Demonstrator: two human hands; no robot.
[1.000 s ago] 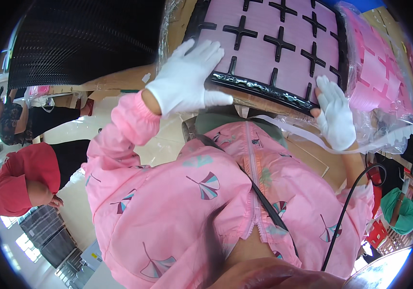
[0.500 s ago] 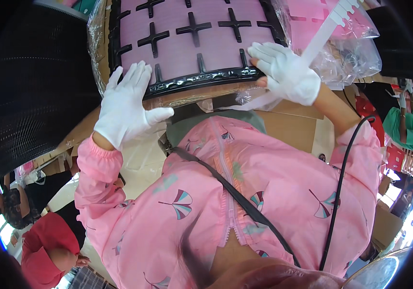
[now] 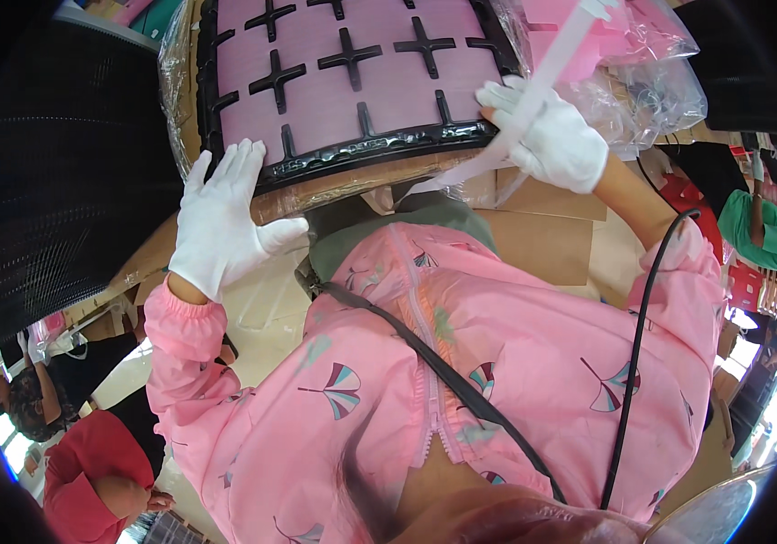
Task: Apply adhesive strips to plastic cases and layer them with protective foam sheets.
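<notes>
Resting unclenched at near corners: left hand (image 3: 214, 227), right hand (image 3: 562, 150); black-framed pink panel (image 3: 390, 88), likely light, stiffish, best held by rim (image 3: 366, 149).

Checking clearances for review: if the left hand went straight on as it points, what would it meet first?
Likely the black frame, at its near left corner: the left hand's fingertips overlap it in view, though depth leaves contact unclear.

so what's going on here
Someone in a pink jacket is at a black frame with crosses over pink sheeting. The gloved left hand, open, is at its near left corner; the right hand is at the near right, a white strip across it. Whether it grips the strip is unclear.
</notes>
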